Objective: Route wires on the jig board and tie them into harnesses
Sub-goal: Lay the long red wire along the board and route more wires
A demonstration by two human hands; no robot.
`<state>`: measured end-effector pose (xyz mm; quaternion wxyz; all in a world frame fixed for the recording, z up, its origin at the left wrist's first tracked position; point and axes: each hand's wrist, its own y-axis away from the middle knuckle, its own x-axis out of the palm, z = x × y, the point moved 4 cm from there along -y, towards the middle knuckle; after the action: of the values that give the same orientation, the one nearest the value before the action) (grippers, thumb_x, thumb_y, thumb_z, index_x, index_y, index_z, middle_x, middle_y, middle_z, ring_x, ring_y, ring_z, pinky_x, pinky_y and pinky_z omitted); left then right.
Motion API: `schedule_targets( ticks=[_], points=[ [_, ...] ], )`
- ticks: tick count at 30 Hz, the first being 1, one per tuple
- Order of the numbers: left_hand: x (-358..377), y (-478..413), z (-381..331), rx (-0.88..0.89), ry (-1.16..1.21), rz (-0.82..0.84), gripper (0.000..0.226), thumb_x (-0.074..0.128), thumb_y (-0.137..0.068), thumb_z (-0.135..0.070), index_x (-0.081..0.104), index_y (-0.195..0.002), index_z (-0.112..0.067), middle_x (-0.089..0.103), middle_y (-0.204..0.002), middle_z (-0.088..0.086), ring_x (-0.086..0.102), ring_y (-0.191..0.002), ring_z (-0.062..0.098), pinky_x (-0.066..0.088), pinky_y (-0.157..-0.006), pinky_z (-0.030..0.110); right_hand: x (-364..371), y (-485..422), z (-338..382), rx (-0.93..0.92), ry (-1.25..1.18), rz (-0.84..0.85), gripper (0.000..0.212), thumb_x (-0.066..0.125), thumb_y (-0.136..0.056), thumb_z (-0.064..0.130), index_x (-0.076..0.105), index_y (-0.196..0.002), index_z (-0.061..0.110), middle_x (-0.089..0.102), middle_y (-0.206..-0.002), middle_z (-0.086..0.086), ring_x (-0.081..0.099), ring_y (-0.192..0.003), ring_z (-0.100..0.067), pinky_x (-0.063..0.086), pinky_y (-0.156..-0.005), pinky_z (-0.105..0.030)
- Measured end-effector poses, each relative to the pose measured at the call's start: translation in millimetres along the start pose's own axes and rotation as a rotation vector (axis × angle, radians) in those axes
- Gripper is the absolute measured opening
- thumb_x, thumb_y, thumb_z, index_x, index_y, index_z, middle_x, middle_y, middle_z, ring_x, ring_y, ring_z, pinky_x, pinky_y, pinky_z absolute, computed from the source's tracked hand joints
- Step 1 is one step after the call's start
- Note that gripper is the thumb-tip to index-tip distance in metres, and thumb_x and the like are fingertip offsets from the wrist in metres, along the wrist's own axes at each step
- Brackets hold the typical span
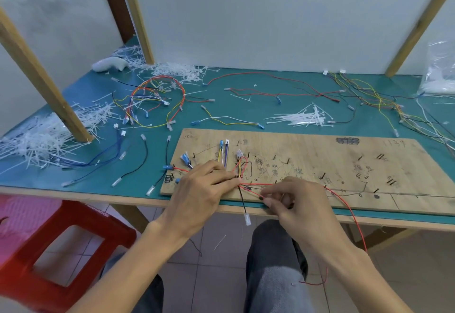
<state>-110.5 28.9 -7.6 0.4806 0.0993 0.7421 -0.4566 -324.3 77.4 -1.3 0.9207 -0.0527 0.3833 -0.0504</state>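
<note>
A plywood jig board (320, 165) with black pegs and pen marks lies on the green table. Red, yellow, black and blue wires (240, 165) with connectors run among the pegs at its left end. My left hand (204, 189) lies over that bundle, fingertips pinching the wires where they meet near the front edge. My right hand (298, 201) pinches a red wire (251, 192) just to the right of that point. That red wire trails off the table past my right forearm. A black wire with a clear connector (247, 219) hangs over the table edge.
A small pile of white cable ties (305, 116) lies behind the board. Finished harnesses (152, 100) and many tie offcuts (44, 137) cover the left side. Loose wires (369, 96) and a plastic bag (438, 71) sit at the right. A red stool (61, 246) stands at lower left.
</note>
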Motion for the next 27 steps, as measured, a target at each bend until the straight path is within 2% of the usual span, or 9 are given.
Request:
schedule_targets(
  ticks=[4,12,21,25,27],
  points=[
    [0.4,0.8,2.5,0.006,0.009,-0.013,0.034,0.073,-0.089,0.003,0.081,-0.118,-0.013,0.079,-0.111,-0.002,0.069,-0.102,0.023,0.060,-0.078,0.045,6.0,-0.6,-0.8,-0.035,0.006,0.005,0.023,0.082,-0.087,0.008,0.086,-0.094,0.029,0.059,-0.075,0.015,0.061,-0.078,-0.003,0.041,-0.063,-0.011],
    [-0.9,1.4,3.4,0.023,0.000,-0.026,0.030,0.072,-0.092,-0.001,0.080,-0.117,-0.014,0.079,-0.111,-0.003,0.069,-0.101,0.021,0.060,-0.077,0.043,11.7,2.2,1.1,-0.118,-0.007,-0.068,0.025,0.080,-0.086,0.002,0.085,-0.090,0.026,0.068,-0.096,0.021,0.061,-0.071,-0.002,0.039,-0.065,-0.006],
    [-0.2,1.1,4.4,0.009,0.022,-0.029,0.033,0.075,-0.090,0.004,0.080,-0.118,-0.014,0.079,-0.111,-0.003,0.069,-0.101,0.021,0.060,-0.078,0.044,15.5,0.6,2.4,-0.130,-0.051,-0.080,0.024,0.078,-0.088,0.002,0.085,-0.091,0.025,0.072,-0.098,0.020,0.058,-0.076,0.009,0.038,-0.070,-0.005],
    [1.6,2.0,6.9,0.013,0.031,-0.036,0.036,0.076,-0.089,0.005,0.080,-0.118,-0.016,0.079,-0.112,-0.005,0.068,-0.103,0.020,0.059,-0.078,0.044,18.4,-2.3,1.6,-0.101,-0.064,-0.059,0.020,0.079,-0.089,0.007,0.085,-0.092,0.026,0.071,-0.098,0.019,0.060,-0.077,0.005,0.039,-0.070,-0.006],
    [2.9,1.8,8.1,0.017,0.030,-0.036,0.037,0.076,-0.089,0.005,0.079,-0.119,-0.016,0.078,-0.112,-0.005,0.068,-0.103,0.020,0.059,-0.078,0.043,16.5,-4.6,0.2,-0.076,-0.101,-0.081,0.017,0.081,-0.088,0.011,0.083,-0.092,0.028,0.069,-0.099,0.019,0.062,-0.071,0.000,0.040,-0.067,-0.006]
  ],
)
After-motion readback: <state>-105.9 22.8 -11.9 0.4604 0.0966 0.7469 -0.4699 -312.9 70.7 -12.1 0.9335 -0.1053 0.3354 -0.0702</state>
